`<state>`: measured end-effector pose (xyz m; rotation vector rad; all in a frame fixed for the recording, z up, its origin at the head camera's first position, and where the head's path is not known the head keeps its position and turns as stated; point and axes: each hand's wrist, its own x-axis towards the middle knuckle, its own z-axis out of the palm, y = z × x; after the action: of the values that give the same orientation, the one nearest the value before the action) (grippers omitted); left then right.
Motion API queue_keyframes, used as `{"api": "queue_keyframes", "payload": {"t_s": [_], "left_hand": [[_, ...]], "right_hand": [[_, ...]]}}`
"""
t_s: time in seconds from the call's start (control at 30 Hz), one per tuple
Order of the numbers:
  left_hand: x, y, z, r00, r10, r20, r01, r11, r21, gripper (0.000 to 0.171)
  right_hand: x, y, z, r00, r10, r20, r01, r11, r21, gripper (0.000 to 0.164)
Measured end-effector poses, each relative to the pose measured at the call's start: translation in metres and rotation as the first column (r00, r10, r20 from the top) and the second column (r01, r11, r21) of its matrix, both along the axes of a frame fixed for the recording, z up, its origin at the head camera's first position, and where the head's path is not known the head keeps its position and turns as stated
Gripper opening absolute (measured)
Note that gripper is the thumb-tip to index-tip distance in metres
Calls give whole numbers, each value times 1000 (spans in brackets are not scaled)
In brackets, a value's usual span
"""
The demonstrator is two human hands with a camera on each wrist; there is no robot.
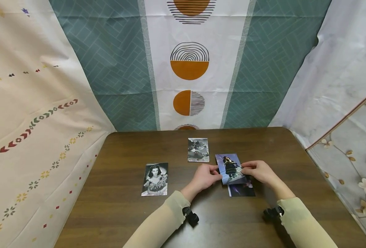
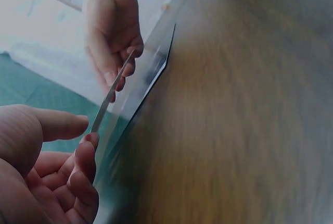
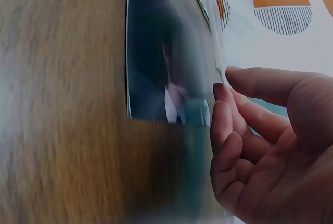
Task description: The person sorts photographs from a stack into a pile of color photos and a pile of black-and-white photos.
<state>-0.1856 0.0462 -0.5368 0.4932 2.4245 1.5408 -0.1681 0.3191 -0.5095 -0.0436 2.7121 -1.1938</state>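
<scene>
A colour photo card (image 1: 229,167) with a dark-clothed figure on a violet-blue ground is held between both hands. My left hand (image 1: 203,178) pinches its left edge between thumb and fingers. On the opposite edge, my right hand (image 1: 261,172) pinches it the same way. Edge-on in the left wrist view, the held card (image 2: 108,99) appears lifted off the table. Beneath it lies a darker photo card (image 1: 242,190), partly covered; the right wrist view shows more of this dark card (image 3: 151,73), glossy and blurred.
On the brown wooden table (image 1: 118,220), a black-and-white portrait photo (image 1: 154,179) lies to the left. Another black-and-white photo (image 1: 198,150) lies farther back, near the middle. A patterned cloth (image 1: 121,69) hangs behind the table, with more cloth at both sides.
</scene>
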Motion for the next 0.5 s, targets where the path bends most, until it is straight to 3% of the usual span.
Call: {"api": "queue_keyframes", "payload": {"t_s": [0.5], "left_hand": [[13,21,2,993,-59,-102,46,991,-126,41]], "right_hand": [[11,23,7,996,17,84,-23,997,79,39]]}}
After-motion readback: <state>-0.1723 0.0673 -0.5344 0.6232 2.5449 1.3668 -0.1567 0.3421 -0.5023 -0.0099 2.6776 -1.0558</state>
